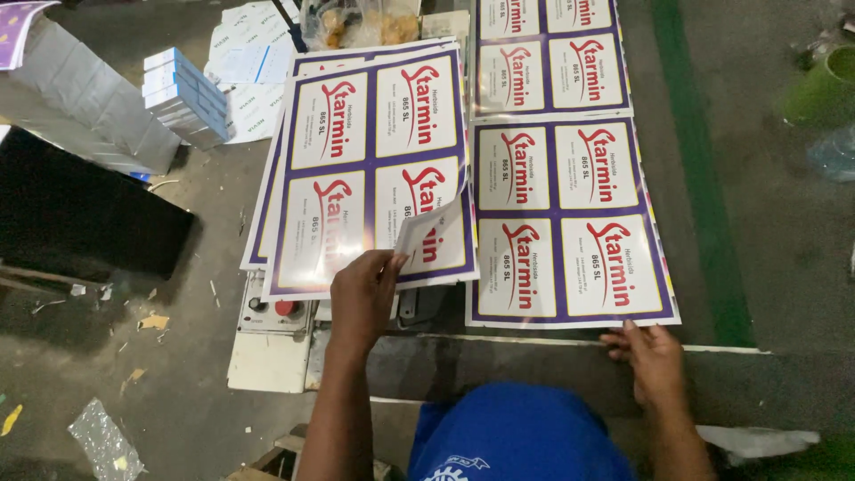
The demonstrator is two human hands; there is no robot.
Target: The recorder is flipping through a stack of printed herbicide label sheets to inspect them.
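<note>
My left hand [363, 294] pinches the near right corner of the top glossy label sheet [356, 134] on the left stack, curling that corner upward. The sheet is white with purple borders and red lettering, four labels to a sheet. My right hand [655, 356] rests flat on the near edge of a matching label sheet [570, 218] that lies to the right. A further sheet [548, 53] of the same kind lies beyond it. My blue shirt fills the bottom middle.
A control panel with a red button [285, 308] sits under the left stack's near edge. A pile of small blue-and-white boxes [185, 96] and grey card lie at the far left. A green cup [824, 89] stands at far right beside a green floor stripe [704, 178].
</note>
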